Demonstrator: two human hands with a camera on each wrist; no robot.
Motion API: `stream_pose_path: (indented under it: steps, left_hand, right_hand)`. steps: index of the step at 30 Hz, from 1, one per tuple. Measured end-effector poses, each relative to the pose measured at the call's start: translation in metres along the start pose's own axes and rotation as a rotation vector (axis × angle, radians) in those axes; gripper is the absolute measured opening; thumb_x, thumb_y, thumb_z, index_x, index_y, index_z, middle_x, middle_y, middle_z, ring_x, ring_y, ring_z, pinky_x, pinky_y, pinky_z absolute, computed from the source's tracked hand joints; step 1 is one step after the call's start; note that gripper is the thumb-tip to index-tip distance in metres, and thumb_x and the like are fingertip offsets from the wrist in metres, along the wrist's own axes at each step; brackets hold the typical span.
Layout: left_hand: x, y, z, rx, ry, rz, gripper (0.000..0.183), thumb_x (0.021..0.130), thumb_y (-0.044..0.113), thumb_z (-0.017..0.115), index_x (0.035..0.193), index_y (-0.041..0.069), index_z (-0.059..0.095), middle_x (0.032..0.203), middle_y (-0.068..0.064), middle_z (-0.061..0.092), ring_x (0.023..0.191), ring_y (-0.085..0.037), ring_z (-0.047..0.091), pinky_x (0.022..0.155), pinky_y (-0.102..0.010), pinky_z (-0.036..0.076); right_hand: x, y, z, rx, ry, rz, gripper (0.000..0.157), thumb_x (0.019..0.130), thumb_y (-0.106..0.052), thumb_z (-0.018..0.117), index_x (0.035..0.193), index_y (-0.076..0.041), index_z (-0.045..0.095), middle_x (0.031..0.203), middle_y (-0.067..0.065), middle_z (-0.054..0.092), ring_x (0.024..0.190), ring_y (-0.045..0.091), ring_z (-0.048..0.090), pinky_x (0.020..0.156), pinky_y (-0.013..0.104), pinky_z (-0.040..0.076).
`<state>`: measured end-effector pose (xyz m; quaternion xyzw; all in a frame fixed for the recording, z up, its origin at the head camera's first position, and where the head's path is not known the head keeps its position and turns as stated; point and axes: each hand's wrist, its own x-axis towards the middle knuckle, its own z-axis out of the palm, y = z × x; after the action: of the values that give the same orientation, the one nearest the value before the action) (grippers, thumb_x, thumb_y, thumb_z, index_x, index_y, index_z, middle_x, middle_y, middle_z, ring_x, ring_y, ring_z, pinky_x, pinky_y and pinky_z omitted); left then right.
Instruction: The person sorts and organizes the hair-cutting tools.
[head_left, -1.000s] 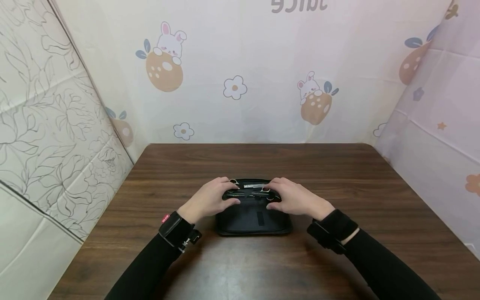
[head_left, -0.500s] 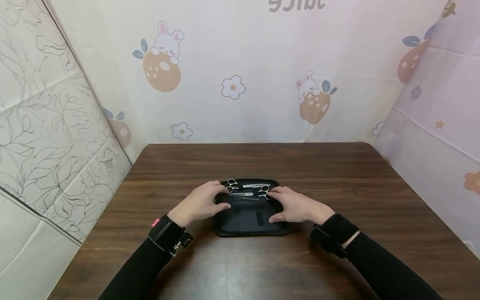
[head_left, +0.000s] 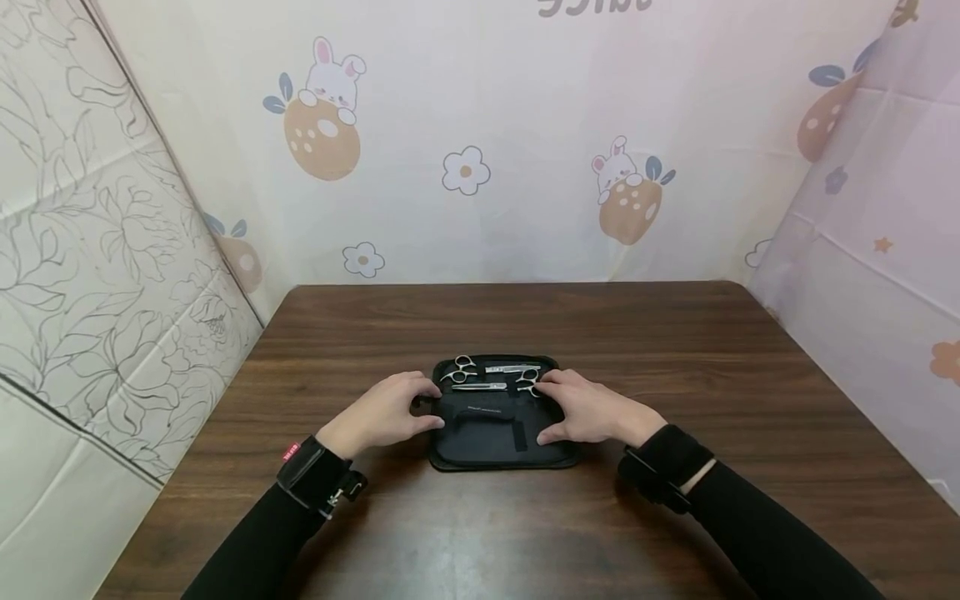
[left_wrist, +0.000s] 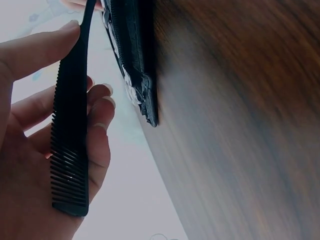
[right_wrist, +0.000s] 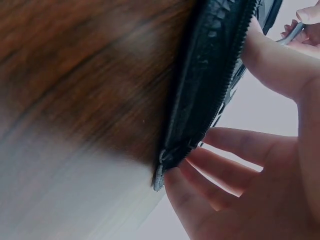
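A black comb [left_wrist: 72,115] with fine and coarse teeth is pinched between the thumb and fingers of my left hand [head_left: 384,414]. In the head view the comb [head_left: 486,412] reaches from that hand over the left part of an opened black zip case [head_left: 480,450]. Two pairs of silver scissors lie at the case's far side: one pair [head_left: 512,368] has its finger rings on the left, the other pair [head_left: 480,387] on the right. My right hand [head_left: 594,411] rests at the case's right edge, thumb and fingers spread, fingertips touching the zipped rim [right_wrist: 220,107].
The case lies on a dark wood-grain table [head_left: 637,333]. A pale curtain [head_left: 540,100] with printed rabbits and flowers hangs behind it, and a line-drawn floral sheet [head_left: 112,250] stands on the left.
My left hand has drawn back to the left with the comb, uncovering the scissors. My right hand has moved slightly nearer and off the right-hand scissors, then stayed at the case's edge.
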<state>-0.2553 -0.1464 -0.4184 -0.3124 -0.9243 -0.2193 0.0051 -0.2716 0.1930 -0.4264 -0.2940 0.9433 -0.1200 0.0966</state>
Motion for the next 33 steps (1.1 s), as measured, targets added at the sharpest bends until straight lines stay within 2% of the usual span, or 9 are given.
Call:
stream_pose_path:
  steps: [5, 12, 22, 33]
  left_hand:
    - [-0.002, 0.002, -0.002, 0.002, -0.042, -0.030, 0.035, 0.087, 0.028, 0.082, 0.114, 0.007, 0.073, 0.103, 0.000, 0.066, 0.092, -0.018, 0.060, 0.085, -0.040, 0.050]
    - [-0.007, 0.008, -0.003, -0.002, -0.096, -0.092, 0.035, 0.086, 0.027, 0.083, 0.115, 0.009, 0.073, 0.111, -0.001, 0.067, 0.101, -0.019, 0.061, 0.092, -0.044, 0.050]
    - [-0.012, 0.009, 0.001, -0.015, -0.115, -0.093, 0.035, 0.086, 0.027, 0.083, 0.113, 0.009, 0.073, 0.107, 0.000, 0.066, 0.096, -0.018, 0.060, 0.089, -0.042, 0.050]
    - [-0.014, 0.012, 0.005, 0.035, -0.096, -0.039, 0.032, 0.084, 0.029, 0.085, 0.107, 0.009, 0.072, 0.103, 0.000, 0.067, 0.094, -0.019, 0.063, 0.086, -0.043, 0.051]
  right_hand:
    - [0.000, 0.000, -0.001, -0.008, -0.007, 0.006, 0.085, 0.085, -0.049, 0.081, 0.147, 0.001, 0.051, 0.148, 0.016, 0.047, 0.133, 0.032, 0.046, 0.104, 0.050, 0.045]
    - [0.000, 0.000, 0.000, -0.006, -0.008, -0.003, 0.085, 0.085, -0.048, 0.080, 0.147, 0.001, 0.050, 0.148, 0.016, 0.046, 0.133, 0.031, 0.046, 0.104, 0.049, 0.045]
    - [0.000, 0.001, 0.002, -0.003, -0.009, 0.001, 0.085, 0.085, -0.048, 0.081, 0.147, 0.001, 0.051, 0.148, 0.016, 0.046, 0.133, 0.031, 0.046, 0.104, 0.050, 0.045]
    - [-0.001, -0.002, 0.000, -0.003, -0.003, -0.004, 0.084, 0.085, -0.046, 0.081, 0.146, 0.002, 0.051, 0.147, 0.016, 0.047, 0.132, 0.032, 0.046, 0.103, 0.050, 0.045]
